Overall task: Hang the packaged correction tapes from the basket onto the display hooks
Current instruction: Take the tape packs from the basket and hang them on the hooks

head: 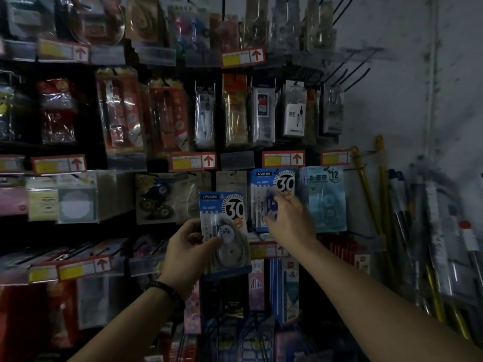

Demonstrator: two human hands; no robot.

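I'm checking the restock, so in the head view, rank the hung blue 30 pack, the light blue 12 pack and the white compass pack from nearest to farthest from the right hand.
1. The hung blue 30 pack, directly at the right hand.
2. The light blue 12 pack, just right of it.
3. The white compass pack, one row above.

Dark display rack [86,113] hung in rows, price tags [193,161] with red arrows under each row, blue correction tape packs [261,189] hanging just beside pale blue packs [324,199], compass packs [294,108] above, black hooks [358,74] jutting out at upper right
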